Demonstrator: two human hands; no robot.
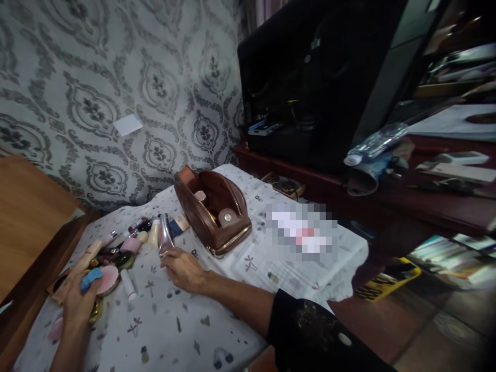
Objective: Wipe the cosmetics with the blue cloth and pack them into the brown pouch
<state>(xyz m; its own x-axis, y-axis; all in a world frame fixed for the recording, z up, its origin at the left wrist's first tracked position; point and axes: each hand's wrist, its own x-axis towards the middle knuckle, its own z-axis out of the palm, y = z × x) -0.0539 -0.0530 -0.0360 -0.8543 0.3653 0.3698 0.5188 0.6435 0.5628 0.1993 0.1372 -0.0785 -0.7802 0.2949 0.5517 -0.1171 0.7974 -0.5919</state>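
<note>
My right hand [184, 268] is closed on the lower end of a shiny silver tube [165, 232], which points away toward the wall. On the left, my left hand [76, 302] is over the near side of a heap of cosmetics, with a small blue thing [90, 279] between its thumb and fingers; its exact kind is unclear. Beside that hand lie a round pink compact [108, 279] and a white tube [128, 285]. A cream-coloured tube [154, 235] rests left of the silver one. Behind my right hand, a brown toiletry bag [232, 240] stands unzipped, with a few items inside.
A patterned white cloth [163, 330] covers the table. Right of the bag is a pixelated patch. Beyond it stand a large black television [310, 93] and a dark red cabinet [321, 186] with a plastic bottle [375, 144]. A wooden board [34, 206] rises at left.
</note>
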